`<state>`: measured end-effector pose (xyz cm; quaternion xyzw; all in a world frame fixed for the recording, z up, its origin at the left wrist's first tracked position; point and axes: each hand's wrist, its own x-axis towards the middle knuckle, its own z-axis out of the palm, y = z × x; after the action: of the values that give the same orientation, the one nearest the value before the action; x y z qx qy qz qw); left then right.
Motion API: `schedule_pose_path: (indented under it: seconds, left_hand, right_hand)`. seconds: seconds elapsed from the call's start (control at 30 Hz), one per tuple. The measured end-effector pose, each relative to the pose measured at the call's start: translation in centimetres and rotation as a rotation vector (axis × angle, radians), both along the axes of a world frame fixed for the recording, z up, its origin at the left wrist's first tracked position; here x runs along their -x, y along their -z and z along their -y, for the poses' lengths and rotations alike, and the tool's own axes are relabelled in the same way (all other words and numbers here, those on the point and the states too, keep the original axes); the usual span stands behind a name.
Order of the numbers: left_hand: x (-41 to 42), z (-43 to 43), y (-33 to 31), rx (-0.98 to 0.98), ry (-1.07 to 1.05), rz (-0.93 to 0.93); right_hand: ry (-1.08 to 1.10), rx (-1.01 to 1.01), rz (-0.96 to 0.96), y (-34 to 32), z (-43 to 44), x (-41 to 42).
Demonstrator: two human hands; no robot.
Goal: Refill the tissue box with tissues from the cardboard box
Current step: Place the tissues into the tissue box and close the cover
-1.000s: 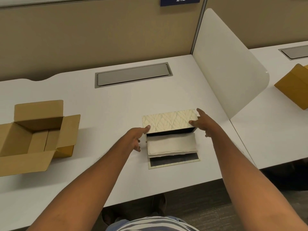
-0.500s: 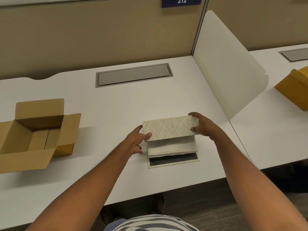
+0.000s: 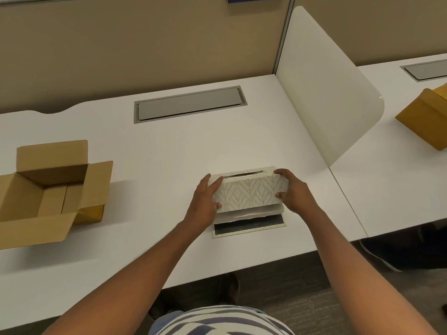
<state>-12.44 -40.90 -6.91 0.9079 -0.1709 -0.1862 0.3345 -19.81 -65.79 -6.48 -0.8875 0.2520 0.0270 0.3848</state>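
Cream, leaf-patterned tissue box cover: held at both ends above its base tray, near the front edge of the white desk. Slot uppermost; cover tilted slightly, its near side showing.

Left hand: pressed against the cover's left end, fingers extended along it, thumb tucked under the lower corner.

Right hand: closed around the cover's right end, fingers over the top, thumb at the near face.

Tissue stack: pale, lying on the base tray directly beneath the cover; its near edge is exposed, and a dark strip of tray is visible in front of it.

Cardboard box: brown, flaps open, well apart at the left of the desk; no tissues are seen inside it.

Step judged: cover being lowered over the stack onto the tray.

Risks judged: the stack's near edge may be caught and crumpled under the cover's rim if the cover is brought down off-centre; the stack may be pushed askew on the tray; the cover may be left unseated if it is lowered while tilted.
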Motion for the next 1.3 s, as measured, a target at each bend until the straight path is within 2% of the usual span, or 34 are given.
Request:
schedule_pose_path:
  seconds: [0.43, 0.67, 0.87, 1.1, 1.3]
  left_hand:
    - [4.8, -0.9, 1.9, -0.093, 0.036, 0.271]
    - [6.6, -1.0, 2.2, -0.193, 0.118, 0.448]
    - [7.4, -1.3, 2.7, -0.245, 0.167, 0.433]
    - [8.3, -1.4, 3.0, -0.452, 0.239, 0.422]
    - [8.3, -1.4, 3.4, -0.469, 0.238, 0.463]
  right_hand:
    - [0.11, -0.12, 0.127, 3.2, -2.3, 5.1]
    - [0.092, -0.03, 0.164, 5.2, -3.2, 7.3]
    - [0.114, 0.018, 0.121, 7.1, -3.6, 8.1]
    - [0.144, -0.048, 0.092, 8.6, -3.7, 8.5]
    - [0.141, -0.057, 0.093, 8.7, -3.9, 8.8]
